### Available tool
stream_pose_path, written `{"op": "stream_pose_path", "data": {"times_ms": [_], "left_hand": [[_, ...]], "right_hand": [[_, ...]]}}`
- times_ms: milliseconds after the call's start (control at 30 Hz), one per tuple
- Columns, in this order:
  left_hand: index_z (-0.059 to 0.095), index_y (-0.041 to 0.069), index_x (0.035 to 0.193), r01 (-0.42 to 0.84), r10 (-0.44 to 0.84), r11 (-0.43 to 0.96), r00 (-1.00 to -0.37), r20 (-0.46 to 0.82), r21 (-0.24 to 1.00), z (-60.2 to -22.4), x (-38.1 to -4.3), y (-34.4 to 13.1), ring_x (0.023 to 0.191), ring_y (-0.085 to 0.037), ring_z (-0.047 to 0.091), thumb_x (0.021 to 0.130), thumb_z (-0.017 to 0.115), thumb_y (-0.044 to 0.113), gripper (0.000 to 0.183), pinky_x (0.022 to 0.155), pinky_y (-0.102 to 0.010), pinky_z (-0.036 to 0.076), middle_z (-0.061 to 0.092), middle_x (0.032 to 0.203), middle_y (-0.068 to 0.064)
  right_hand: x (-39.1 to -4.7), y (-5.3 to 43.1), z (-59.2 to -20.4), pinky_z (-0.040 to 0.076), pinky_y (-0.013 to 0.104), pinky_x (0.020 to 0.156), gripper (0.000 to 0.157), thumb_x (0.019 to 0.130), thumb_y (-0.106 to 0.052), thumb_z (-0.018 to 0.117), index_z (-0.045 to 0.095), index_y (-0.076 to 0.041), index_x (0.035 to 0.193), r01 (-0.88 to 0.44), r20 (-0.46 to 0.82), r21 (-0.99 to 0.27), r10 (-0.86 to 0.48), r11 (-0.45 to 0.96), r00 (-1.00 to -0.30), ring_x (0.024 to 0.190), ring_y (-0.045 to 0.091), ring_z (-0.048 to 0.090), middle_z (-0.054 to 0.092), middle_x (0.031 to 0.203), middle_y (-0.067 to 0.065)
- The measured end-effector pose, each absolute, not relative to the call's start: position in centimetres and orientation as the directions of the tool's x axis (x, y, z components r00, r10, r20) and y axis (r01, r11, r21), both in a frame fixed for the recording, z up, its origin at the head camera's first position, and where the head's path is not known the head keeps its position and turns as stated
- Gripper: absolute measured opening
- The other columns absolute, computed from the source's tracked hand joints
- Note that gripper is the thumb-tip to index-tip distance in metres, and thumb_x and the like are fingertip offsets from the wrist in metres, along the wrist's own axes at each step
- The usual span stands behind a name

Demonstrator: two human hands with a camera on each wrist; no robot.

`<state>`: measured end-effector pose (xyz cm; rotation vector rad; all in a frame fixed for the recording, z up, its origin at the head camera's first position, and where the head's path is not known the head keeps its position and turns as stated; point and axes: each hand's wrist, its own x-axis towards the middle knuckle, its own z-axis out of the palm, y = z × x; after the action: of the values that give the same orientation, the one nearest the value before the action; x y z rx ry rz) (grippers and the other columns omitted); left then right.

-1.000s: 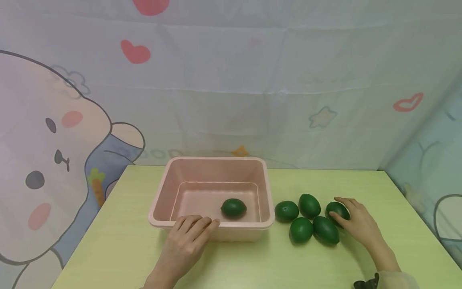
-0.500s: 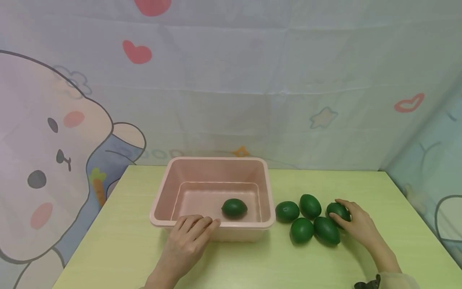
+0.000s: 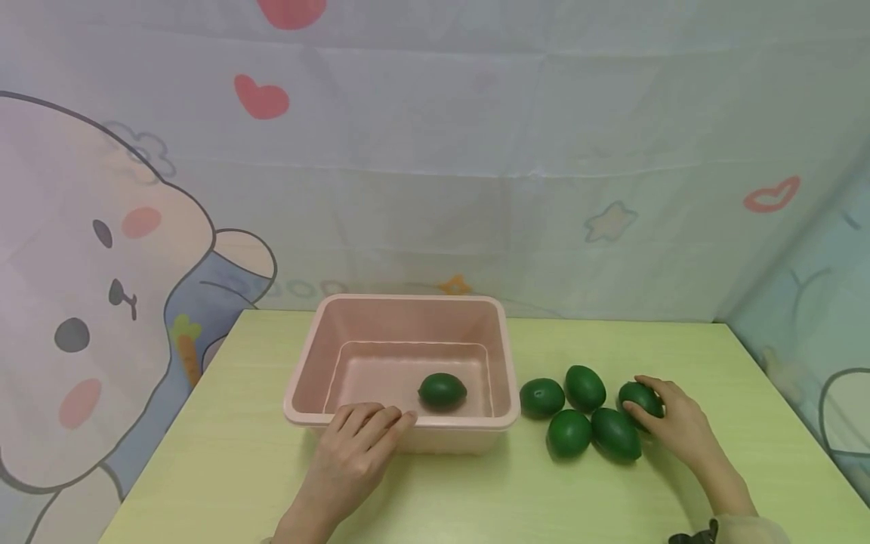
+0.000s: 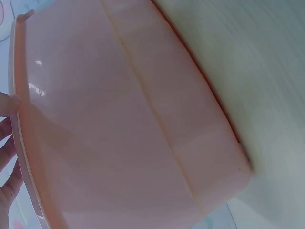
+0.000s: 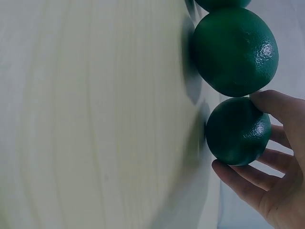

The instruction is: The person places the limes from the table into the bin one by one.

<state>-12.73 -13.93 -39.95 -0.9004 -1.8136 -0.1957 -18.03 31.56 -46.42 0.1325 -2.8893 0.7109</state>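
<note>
A person's right hand (image 3: 683,429), the nearer one, grasps from the right the glossy dark-green oval fruit (image 5: 237,133) closest to the yellow-green desk's (image 3: 775,431) right edge.

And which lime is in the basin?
The lime nearest the left hand, alone in the pink basin; the other five are outside, to its right.

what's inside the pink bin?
One green lime visible in the pink bin, on its floor, right of centre. The near rim and the left hand over it hide the near inner wall and the floor's front edge; can't tell what's there.
</note>
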Motion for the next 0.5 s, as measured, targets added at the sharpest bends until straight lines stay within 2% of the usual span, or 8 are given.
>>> {"op": "stream_pose_path", "data": {"times_ms": [200, 500], "left_hand": [[0.071, 0.01, 0.09, 0.657, 0.483, 0.704, -0.166, 0.86, -0.269, -39.93, -12.82, -13.86, 0.073, -0.018, 0.058, 0.093, 0.045, 0.01, 0.026, 0.068, -0.029, 0.047, 0.066, 0.08, -0.001], [0.071, 0.01, 0.089, 0.658, 0.487, 0.701, -0.16, 0.859, -0.275, -39.83, -12.77, -13.82, 0.073, -0.018, 0.058, 0.093, 0.045, 0.01, 0.027, 0.068, -0.029, 0.046, 0.066, 0.08, 0.0]], "right_hand": [[-17.98, 31.78, -46.31, 0.047, 0.053, 0.07, 0.057, 0.085, -0.039, 0.06, 0.047, -0.002, 0.127, -0.144, 0.223, -0.443, -0.047, 0.885, -0.974, 0.096, 0.042, 0.056, 0.053, 0.115, 0.027], [-17.74, 32.18, -46.17, 0.047, 0.052, 0.068, 0.056, 0.086, -0.038, 0.06, 0.048, -0.002, 0.126, -0.155, 0.256, -0.434, -0.044, 0.888, -0.966, 0.095, 0.04, 0.055, 0.054, 0.113, 0.025]]}}
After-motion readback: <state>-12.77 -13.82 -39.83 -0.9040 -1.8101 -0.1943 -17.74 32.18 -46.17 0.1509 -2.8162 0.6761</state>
